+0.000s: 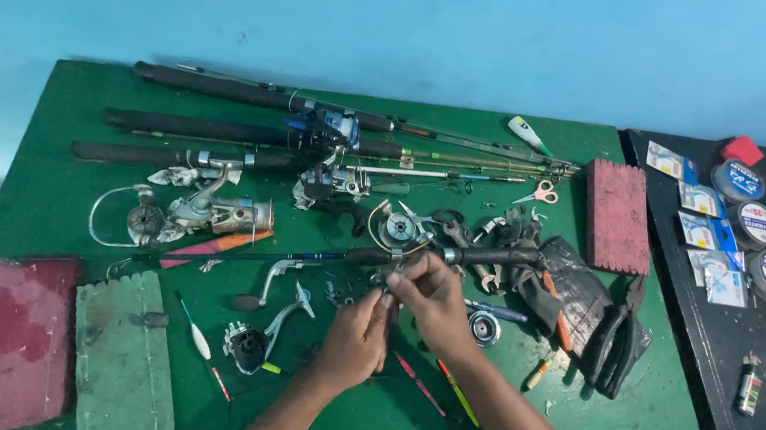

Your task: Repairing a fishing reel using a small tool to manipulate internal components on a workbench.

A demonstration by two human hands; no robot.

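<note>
Rod (458, 255) lies mid-table on green table (49, 216), long axis running left-right, dark grip end up-right, thin shaft trailing left. Reel seat section sits directly beyond our fingertips, just above both hands. Right hand (436, 299) nearer, fingers curled, pinching small part touching rod underside; can't tell what part. Left hand (355, 337) just below-left, fingers closed on same small piece, touching right hand. Spare reel (201, 213) well left, pliers (614, 330) right, line spools (756, 225) on black tray far right.
</note>
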